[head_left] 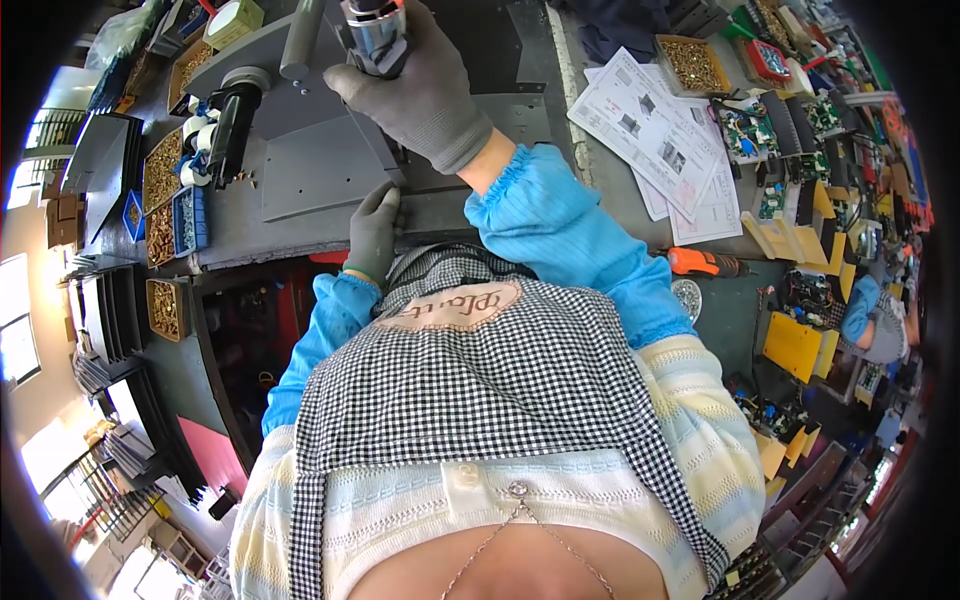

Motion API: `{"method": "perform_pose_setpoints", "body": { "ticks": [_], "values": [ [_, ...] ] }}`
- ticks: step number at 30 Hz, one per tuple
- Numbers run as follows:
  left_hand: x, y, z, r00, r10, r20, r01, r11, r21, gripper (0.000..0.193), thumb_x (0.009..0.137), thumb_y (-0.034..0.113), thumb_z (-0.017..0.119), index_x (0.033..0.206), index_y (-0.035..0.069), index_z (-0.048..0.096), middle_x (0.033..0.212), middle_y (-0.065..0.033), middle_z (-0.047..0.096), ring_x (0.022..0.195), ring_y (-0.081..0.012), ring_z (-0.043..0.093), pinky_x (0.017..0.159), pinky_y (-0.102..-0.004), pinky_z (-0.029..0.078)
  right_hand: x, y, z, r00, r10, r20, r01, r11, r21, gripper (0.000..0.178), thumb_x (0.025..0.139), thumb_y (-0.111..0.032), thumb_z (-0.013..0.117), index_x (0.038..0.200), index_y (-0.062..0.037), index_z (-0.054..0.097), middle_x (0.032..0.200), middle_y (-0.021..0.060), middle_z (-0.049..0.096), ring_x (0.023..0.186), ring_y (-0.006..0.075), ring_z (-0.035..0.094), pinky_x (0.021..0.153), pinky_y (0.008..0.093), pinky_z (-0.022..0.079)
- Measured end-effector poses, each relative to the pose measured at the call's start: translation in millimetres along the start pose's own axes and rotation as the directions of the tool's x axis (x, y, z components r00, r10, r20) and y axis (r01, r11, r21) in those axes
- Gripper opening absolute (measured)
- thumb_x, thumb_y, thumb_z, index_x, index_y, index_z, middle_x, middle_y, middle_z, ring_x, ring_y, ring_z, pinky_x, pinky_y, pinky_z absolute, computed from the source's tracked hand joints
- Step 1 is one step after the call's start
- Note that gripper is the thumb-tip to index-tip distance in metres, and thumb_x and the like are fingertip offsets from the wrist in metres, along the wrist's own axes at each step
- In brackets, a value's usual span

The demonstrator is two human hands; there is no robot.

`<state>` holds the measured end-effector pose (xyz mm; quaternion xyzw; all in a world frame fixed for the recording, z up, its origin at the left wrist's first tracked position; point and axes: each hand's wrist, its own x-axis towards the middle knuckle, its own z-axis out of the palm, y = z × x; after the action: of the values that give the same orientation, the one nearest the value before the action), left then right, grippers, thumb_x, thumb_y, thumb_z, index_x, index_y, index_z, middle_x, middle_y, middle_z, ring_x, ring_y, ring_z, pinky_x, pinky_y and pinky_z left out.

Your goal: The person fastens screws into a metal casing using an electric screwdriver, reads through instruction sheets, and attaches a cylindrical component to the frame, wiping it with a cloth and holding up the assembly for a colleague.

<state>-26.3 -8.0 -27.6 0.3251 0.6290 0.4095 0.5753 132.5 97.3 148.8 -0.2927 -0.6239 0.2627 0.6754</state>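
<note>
Up at the far edge of the bench, the right hand [415,85] in its grey knit glove is wrapped over the shiny metal cylinder [375,35] of a grey press machine [300,110], fingers curled round it in a firm grip. Nearer the body, the left hand [375,228], gloved the same, lies flat with fingers together on the edge of a flat grey metal plate [320,180], pinning it rather than clutching it. So the hands are well apart, one high on the machine, one low on the sheet.

By the look of it, this is the pressing stage: plate steadied under the tool, cylinder about to be worked. The next move would call for the plate staying square while the right hand bears down, left fingers kept out from under the head.

Textures now: smooth matt paint on the press, bright polish on the cylinder, soft ribbed cuffs under crinkly blue sleeve covers [570,230]. Left of the left hand sit trays of small brass-coloured parts [160,170], glinting and loose. Right of the right hand lie printed white paper sheets [660,130], another brass-filled tray [692,62], green circuit boards [745,130], and an orange-handled screwdriver [705,263] lying flat.
</note>
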Motion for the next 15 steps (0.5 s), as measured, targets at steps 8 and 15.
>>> {"method": "perform_pose_setpoints", "body": {
  "ticks": [8, 15],
  "values": [
    [-12, 9, -27, 0.952, -0.247, 0.183, 0.302, 0.643, -0.703, 0.046, 0.104, -0.003, 0.046, 0.149, -0.005, 0.043, 0.135, -0.02, 0.059, 0.111, -0.0271, 0.066, 0.095, -0.0323, 0.06, -8, 0, -4, 0.999, 0.024, -0.031, -0.027, 0.996, -0.08, 0.054, 0.076, -0.022, 0.084, 0.123, -0.0077, 0.06, 0.104, 0.0113, 0.07, 0.094, 0.0263, 0.071, 0.086, 0.0373, 0.057],
    [-3, 1, -35, 0.947, -0.257, 0.194, 0.318, 0.662, -0.679, 0.045, 0.105, -0.002, 0.045, 0.15, -0.005, 0.042, 0.134, -0.0206, 0.06, 0.115, -0.0281, 0.065, 0.097, -0.0332, 0.059, -4, 0, -3, 0.998, 0.052, -0.043, -0.053, 0.998, -0.029, 0.052, 0.076, -0.02, 0.084, 0.121, -0.0072, 0.06, 0.104, 0.0116, 0.07, 0.093, 0.0278, 0.071, 0.086, 0.0383, 0.058]
  ]
}}
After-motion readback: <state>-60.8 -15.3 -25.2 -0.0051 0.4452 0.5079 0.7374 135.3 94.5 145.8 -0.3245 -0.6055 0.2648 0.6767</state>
